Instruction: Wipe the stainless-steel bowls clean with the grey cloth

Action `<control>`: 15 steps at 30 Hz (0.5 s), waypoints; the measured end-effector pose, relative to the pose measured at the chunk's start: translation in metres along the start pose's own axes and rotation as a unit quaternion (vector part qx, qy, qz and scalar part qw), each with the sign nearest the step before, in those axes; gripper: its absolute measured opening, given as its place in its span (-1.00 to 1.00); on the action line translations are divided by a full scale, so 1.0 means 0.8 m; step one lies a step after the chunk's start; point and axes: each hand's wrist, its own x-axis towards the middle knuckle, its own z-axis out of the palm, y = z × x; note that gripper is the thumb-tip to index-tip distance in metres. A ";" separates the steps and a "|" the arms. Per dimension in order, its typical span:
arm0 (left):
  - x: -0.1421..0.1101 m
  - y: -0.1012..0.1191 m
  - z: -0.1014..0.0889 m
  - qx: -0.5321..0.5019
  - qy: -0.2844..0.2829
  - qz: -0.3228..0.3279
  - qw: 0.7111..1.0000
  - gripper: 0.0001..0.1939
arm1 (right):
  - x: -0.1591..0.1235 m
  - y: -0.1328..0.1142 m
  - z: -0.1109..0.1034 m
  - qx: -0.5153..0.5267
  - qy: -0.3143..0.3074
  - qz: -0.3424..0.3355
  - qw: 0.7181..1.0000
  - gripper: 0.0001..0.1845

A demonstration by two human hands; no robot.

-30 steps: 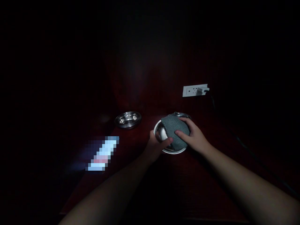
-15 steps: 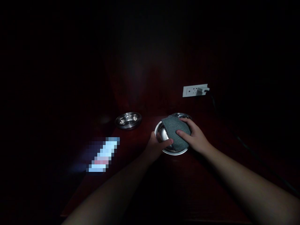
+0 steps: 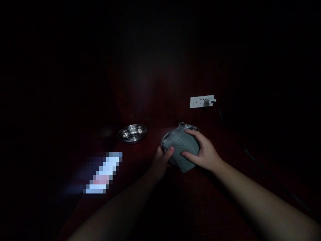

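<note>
The dark red wall (image 3: 160, 97) is dimly lit.

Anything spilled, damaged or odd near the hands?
No spill or damage shows, though much is too dark to judge. One oddity: a bright pixelated patch to the left of the left hand, its details unreadable.

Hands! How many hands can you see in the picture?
2: the left hand has its thumb on the gray-green cloth, and the right hand spreads over its right side. Others could hide in the dark.
</note>
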 end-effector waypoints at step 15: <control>0.014 -0.017 -0.011 -0.075 -0.022 -0.004 0.997 -0.30 | 0.000 0.002 0.000 0.000 0.003 0.013 1.000 -0.27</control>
